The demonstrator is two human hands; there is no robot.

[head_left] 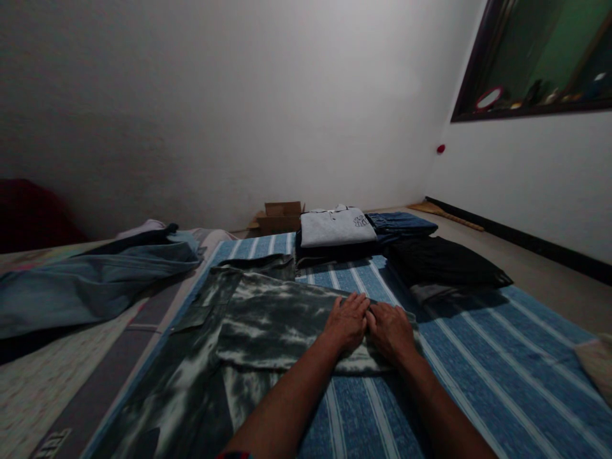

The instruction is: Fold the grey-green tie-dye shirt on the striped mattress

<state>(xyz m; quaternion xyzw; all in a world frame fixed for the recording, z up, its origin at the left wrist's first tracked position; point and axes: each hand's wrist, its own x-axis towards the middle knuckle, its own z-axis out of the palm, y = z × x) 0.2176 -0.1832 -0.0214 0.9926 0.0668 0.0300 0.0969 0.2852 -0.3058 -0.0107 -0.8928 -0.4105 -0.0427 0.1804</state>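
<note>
Across the near middle of a blue bedcover with white stripes [482, 344] lies a dark green garment of cloth mottled with white [272, 319], one long section stretching to the right. Near that section's right end, the left hand [348, 322] and right hand [392, 328] rest palms down, side by side and touching, fingers slightly bent, pinching nothing visible. Beyond them, at the far side, sits a folded light-grey top with dark lettering [337, 228]; right of it is a folded black cloth garment [444, 264]. Crumpled pale-blue trousers [95, 284] lie at left.
</note>
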